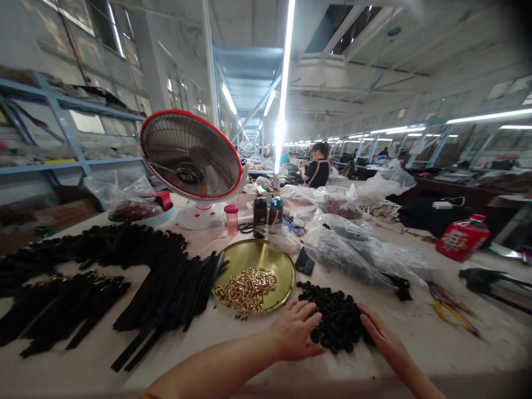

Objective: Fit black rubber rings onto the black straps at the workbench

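A heap of small black pieces (338, 318), too small to name surely, lies on the pale table near its front edge. My left hand (296, 330) rests against the heap's left side, palm down with the fingers stretched out. On the right side, my right hand (380, 328) touches the heap with its fingers straight and held edgewise. Neither hand grips anything that I can see. Just left of the heap, a round gold tray (278, 260) carries a pile of small gold metal fittings (249, 288). Black strips (166, 299) are bunched left of the tray.
A red-rimmed fan (191, 155) stands behind the strips. Beyond the tray are dark bottles (260, 217) and a pink cup (231, 219). Clear plastic bags (353, 249) lie behind the heap. Yellow-handled pliers (451, 313) and a red jug (463, 238) are at right. A person (318, 166) works farther back.
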Demonstrator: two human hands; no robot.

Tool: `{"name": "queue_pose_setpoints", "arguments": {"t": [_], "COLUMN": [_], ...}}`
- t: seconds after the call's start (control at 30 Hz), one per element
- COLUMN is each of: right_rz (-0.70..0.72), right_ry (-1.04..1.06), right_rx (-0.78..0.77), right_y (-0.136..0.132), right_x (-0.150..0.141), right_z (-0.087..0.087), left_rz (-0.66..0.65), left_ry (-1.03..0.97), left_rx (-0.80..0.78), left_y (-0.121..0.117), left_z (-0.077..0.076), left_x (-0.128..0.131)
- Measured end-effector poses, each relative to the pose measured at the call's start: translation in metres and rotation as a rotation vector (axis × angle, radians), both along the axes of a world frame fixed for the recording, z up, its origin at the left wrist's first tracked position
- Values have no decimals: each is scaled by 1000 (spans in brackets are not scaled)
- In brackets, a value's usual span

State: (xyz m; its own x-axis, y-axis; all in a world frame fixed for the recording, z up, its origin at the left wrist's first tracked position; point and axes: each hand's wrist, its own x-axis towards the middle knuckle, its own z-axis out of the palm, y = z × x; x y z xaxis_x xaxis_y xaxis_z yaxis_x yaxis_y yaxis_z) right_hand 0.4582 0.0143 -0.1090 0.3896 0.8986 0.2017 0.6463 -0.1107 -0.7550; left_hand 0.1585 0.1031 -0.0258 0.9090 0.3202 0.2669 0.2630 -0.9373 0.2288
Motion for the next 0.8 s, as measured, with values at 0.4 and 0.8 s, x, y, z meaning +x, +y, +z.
{"name": "queue_pose_setpoints", "arguments": {"t": [0.4, 0.8], "right_rz": [23, 953], "right_ry": [-496, -683], "right_rx": [157, 37], "right_y": [-29, -7], "right_x": [-101, -220], "right_z": [34, 61], "left_rz": [176, 152], "left_ry": [49, 428], "left_rx": [166, 374], "left_y": [-26, -9], "left_z": [-28, -13], "left_x": [-62, -299]}}
